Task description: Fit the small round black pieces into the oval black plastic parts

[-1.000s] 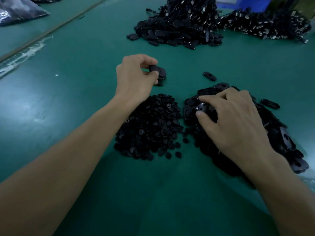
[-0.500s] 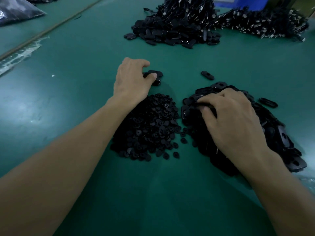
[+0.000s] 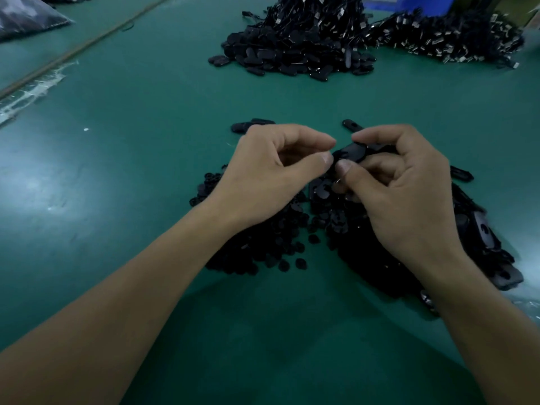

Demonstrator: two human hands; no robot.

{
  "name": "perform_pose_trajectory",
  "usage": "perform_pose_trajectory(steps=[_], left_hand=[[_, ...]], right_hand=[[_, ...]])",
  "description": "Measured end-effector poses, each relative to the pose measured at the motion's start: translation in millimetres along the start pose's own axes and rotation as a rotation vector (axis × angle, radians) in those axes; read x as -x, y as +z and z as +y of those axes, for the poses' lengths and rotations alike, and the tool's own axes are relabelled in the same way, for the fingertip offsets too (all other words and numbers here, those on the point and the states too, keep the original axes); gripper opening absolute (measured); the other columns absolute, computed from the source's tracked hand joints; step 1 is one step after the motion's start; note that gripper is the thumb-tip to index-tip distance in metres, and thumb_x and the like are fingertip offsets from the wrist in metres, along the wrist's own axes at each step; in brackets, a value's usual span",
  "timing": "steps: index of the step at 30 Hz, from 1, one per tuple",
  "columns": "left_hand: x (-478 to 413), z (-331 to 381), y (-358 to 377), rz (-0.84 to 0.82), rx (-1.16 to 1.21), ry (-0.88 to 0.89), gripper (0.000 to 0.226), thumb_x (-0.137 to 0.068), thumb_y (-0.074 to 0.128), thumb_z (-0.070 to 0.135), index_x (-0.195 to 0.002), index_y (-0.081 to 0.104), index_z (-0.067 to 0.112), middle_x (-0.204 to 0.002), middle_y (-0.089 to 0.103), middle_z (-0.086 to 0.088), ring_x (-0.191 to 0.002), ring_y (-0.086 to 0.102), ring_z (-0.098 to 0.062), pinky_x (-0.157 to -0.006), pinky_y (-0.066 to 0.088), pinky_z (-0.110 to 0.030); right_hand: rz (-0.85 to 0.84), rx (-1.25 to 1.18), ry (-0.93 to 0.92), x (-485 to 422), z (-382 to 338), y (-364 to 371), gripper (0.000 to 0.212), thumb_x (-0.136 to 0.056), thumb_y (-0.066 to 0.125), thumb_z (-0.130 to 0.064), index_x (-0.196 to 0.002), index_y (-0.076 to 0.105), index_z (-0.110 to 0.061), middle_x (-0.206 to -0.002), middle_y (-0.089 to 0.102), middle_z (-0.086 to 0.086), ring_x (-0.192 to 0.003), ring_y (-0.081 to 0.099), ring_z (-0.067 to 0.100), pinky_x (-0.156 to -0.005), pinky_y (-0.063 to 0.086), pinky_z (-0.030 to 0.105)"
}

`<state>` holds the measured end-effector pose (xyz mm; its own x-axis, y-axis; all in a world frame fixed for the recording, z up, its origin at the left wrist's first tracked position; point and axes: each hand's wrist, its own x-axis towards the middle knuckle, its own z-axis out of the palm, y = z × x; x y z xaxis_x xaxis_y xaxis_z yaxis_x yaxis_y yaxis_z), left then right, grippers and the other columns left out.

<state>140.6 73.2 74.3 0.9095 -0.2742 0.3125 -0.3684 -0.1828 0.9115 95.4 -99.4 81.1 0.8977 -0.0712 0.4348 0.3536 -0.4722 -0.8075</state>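
My right hand (image 3: 406,197) grips a black oval part (image 3: 352,152) between thumb and fingers, lifted above the piles. My left hand (image 3: 271,168) meets it from the left, thumb and forefinger pinching the part's left end. Whether a round piece sits between those fingertips is hidden. Under my left wrist lies the heap of small round black pieces (image 3: 263,247). The heap of oval parts (image 3: 482,238) spreads under and to the right of my right hand. A small stack of oval parts (image 3: 251,125) lies just beyond my left hand.
Loose oval parts lie on the green table (image 3: 146,171), one behind my right hand (image 3: 350,125) and one to its right (image 3: 461,173). Two big heaps of corded black parts (image 3: 292,54) (image 3: 453,39) fill the far side. A plastic bag (image 3: 29,19) sits far left.
My left hand left the small stack and came back toward the middle. My right hand lifted an oval part out of its heap, and both hands now meet on it.
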Motion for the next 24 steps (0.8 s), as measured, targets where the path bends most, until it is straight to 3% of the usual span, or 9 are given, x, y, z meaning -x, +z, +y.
perform_pose_trajectory(steps=[3, 9, 11, 14, 17, 21, 24], left_hand=[[-0.4, -1.9, 1.4, 0.013, 0.022, 0.001, 0.012, -0.093, 0.073, 0.014, -0.103, 0.076, 0.019, -0.088, 0.076, 0.007, -0.078, 0.069, -0.006, -0.071, 0.053, -0.021], [0.9, 0.0, 0.9, 0.001, 0.111, 0.001, 0.007, -0.094, 0.072, 0.012, -0.096, 0.076, 0.018, -0.078, 0.074, 0.009, -0.072, 0.064, -0.003, -0.067, 0.051, -0.018], [1.3, -0.4, 1.4, -0.003, 0.128, -0.002, 0.007, -0.094, 0.071, 0.012, -0.098, 0.076, 0.016, -0.078, 0.074, 0.009, -0.072, 0.066, -0.003, -0.066, 0.052, -0.017], [1.7, -0.1, 2.6, 0.007, 0.125, -0.003, 0.011, -0.096, 0.069, 0.011, -0.097, 0.075, 0.019, -0.076, 0.074, 0.009, -0.071, 0.068, -0.003, -0.064, 0.053, -0.017], [0.0, -1.8, 1.7, 0.075, 0.137, -0.021, 0.010, -0.097, 0.066, 0.010, -0.099, 0.074, 0.016, -0.081, 0.075, 0.002, -0.071, 0.069, -0.006, -0.064, 0.056, -0.020], [-3.4, -6.3, -1.0, 0.189, 0.140, -0.068, 0.013, -0.098, 0.062, 0.008, -0.098, 0.072, 0.016, -0.082, 0.073, 0.007, -0.072, 0.069, -0.007, -0.066, 0.057, -0.023], [-5.5, -7.8, -2.6, 0.230, 0.155, -0.087, 0.017, -0.098, 0.059, 0.007, -0.093, 0.072, 0.017, -0.081, 0.072, 0.008, -0.071, 0.068, -0.008, -0.065, 0.058, -0.024]], right_hand=[[-0.017, -0.080, 0.004, 0.6, -0.9, 2.3, 0.022, -0.099, 0.062, -0.017, -0.106, 0.053, -0.036, -0.079, 0.076, -0.010, -0.075, 0.074, 0.008, -0.068, 0.054, 0.022], [-0.018, -0.104, 0.015, 2.5, -4.0, 3.7, 0.016, -0.102, 0.052, -0.018, -0.103, 0.050, -0.033, -0.087, 0.076, -0.011, -0.076, 0.073, 0.007, -0.065, 0.052, 0.015], [0.001, -0.073, 0.007, 2.7, -4.2, 3.4, 0.016, -0.102, 0.053, -0.019, -0.100, 0.050, -0.035, -0.086, 0.076, -0.011, -0.075, 0.073, 0.007, -0.065, 0.054, 0.020], [0.063, 0.106, -0.051, 4.7, -1.9, 3.0, 0.010, -0.101, 0.058, -0.026, -0.101, 0.054, -0.035, -0.076, 0.071, -0.008, -0.070, 0.071, 0.015, -0.066, 0.058, 0.037], [0.098, 0.393, -0.176, 5.9, 0.2, 1.9, 0.019, -0.100, 0.061, -0.028, -0.118, 0.060, -0.021, -0.072, 0.062, -0.013, -0.069, 0.060, 0.012, -0.066, 0.048, 0.030], [-0.131, 0.642, -0.225, 5.2, -2.5, 3.1, 0.013, -0.096, 0.064, -0.027, -0.101, 0.070, -0.016, -0.084, 0.061, -0.001, -0.084, 0.053, 0.022, -0.073, 0.038, 0.032], [-0.356, 0.716, -0.238, 6.7, -5.0, 7.0, 0.021, -0.094, 0.065, -0.033, -0.102, 0.076, -0.017, -0.090, 0.060, 0.001, -0.091, 0.048, 0.022, -0.077, 0.036, 0.032]])
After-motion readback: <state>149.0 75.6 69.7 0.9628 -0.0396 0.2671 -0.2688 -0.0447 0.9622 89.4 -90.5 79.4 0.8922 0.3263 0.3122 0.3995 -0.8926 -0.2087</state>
